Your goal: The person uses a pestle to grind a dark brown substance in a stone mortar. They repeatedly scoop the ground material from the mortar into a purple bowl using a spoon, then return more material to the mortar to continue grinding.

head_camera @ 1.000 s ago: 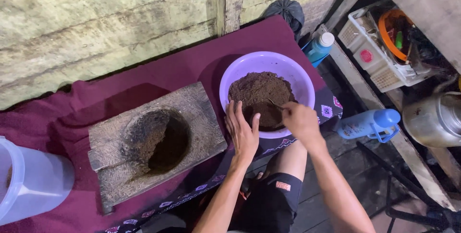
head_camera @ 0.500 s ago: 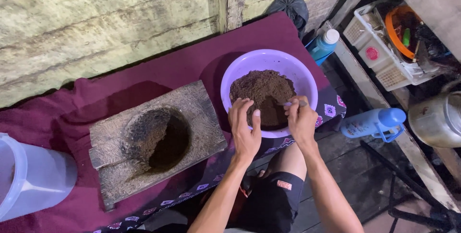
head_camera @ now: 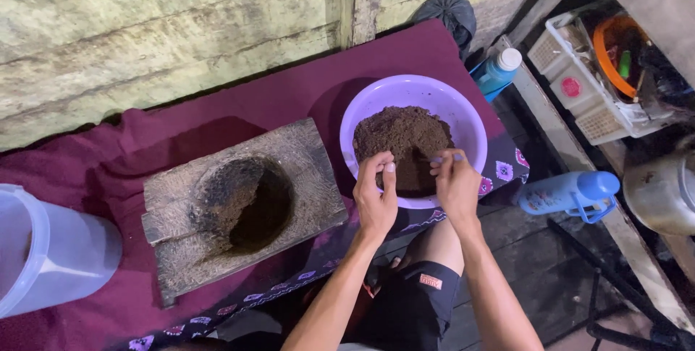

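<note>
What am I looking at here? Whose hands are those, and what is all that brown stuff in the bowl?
The picture comes from a camera worn on a person's head, so you look down just as they do. There is no machine, only two bare hands. The left hand and the right hand are both at the near edge of a round purple plastic bowl, fingers touching a heap of dark brown crumbly powder inside it. I cannot tell if they are pinching any of it. The bowl sits on a dark red cloth. Beside it lies a grey wooden block with a round hollow, dusty and dark inside. At the far left stands a clear plastic container with a white lid. On the right are two blue bottles and a white basket of odds and ends.
</note>
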